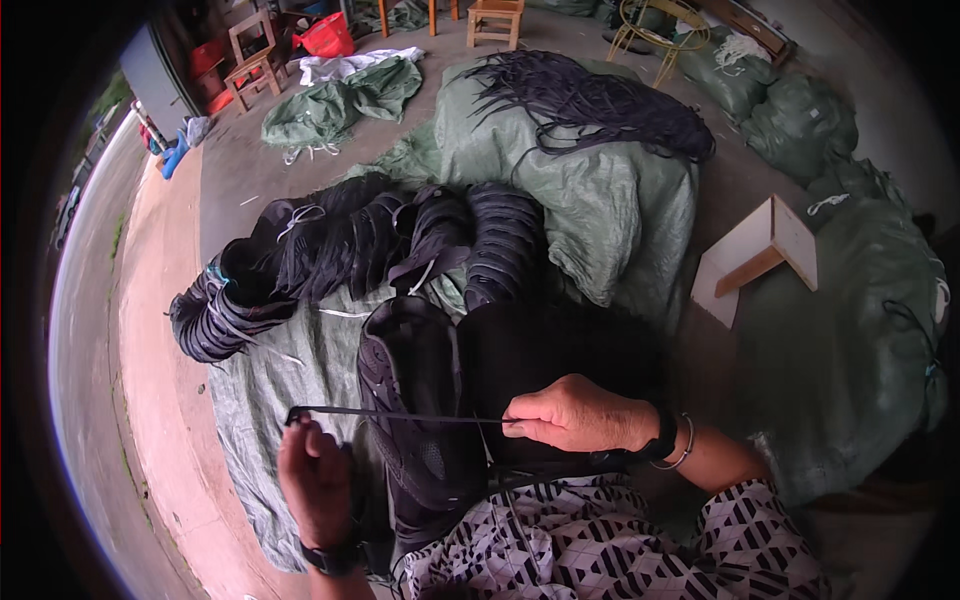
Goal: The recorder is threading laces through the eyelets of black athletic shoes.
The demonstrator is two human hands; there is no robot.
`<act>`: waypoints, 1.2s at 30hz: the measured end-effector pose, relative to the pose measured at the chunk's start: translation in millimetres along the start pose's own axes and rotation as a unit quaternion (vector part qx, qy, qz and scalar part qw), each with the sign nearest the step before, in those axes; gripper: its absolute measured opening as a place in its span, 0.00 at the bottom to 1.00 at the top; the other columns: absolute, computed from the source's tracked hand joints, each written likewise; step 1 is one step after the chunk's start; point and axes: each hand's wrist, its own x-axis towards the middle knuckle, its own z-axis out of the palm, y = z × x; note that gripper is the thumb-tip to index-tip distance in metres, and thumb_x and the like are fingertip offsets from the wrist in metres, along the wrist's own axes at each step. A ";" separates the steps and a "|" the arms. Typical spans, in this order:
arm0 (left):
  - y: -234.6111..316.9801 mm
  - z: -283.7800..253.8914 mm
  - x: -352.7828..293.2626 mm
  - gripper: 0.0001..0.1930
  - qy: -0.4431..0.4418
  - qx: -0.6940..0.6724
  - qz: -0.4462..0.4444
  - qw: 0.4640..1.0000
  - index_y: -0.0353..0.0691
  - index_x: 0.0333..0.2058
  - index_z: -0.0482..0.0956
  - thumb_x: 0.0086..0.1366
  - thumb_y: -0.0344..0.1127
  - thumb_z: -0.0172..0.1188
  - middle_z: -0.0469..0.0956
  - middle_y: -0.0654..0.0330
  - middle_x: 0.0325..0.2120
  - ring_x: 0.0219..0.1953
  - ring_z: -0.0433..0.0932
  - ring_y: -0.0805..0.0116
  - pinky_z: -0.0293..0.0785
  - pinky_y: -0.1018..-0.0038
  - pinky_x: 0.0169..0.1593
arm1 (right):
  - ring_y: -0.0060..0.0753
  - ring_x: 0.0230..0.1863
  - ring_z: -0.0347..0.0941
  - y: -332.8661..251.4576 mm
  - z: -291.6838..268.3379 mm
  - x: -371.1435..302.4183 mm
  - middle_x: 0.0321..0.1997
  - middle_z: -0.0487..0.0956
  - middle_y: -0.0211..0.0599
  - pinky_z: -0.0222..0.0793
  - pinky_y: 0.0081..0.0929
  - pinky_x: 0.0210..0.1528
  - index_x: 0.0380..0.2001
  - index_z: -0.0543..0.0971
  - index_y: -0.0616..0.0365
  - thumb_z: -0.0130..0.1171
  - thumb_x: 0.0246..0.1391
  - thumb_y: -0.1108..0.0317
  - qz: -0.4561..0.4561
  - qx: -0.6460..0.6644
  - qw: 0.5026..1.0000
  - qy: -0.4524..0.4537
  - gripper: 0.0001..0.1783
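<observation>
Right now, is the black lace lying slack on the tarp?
No: the lace is stretched taut between the left hand and the right hand, across the black shoe upper.

A yard floor strewn with green tarps and sacks

Around the big green tarp — a heap of loose black straps on top, a pale wooden stool tipped over to its right, small wooden stools and a red basket beyond it, stuffed green sacks further right.
</observation>
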 end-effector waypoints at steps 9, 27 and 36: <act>281.9 -412.9 26.6 0.22 0.190 0.425 0.301 0.833 0.31 0.60 0.63 0.71 0.37 0.43 0.67 0.63 0.34 0.29 0.66 0.75 0.67 0.79 0.31 | 0.20 0.14 0.65 171.2 -135.4 -163.6 0.18 0.73 0.29 0.58 0.20 0.15 0.28 0.79 0.60 0.52 0.49 0.76 0.435 0.023 0.802 0.409 0.06; -23.4 120.0 -23.2 0.24 -0.465 0.225 -0.267 0.814 0.34 0.56 0.64 0.68 0.41 0.54 0.74 0.58 0.40 0.34 0.75 0.76 0.73 0.79 0.36 | 0.23 0.32 0.77 -80.2 -58.7 0.6 0.36 0.80 0.39 0.73 0.21 0.35 0.42 0.77 0.64 0.53 0.60 0.71 0.026 0.375 0.926 -0.018 0.10; 155.6 49.2 12.1 0.14 0.016 0.418 0.282 0.864 0.33 0.42 0.76 0.71 0.39 0.47 0.61 0.71 0.17 0.19 0.61 0.83 0.69 0.82 0.30 | 0.29 0.34 0.77 -8.5 -1.1 -4.5 0.35 0.79 0.35 0.73 0.24 0.37 0.39 0.78 0.58 0.59 0.56 0.65 0.050 0.060 0.993 -0.086 0.10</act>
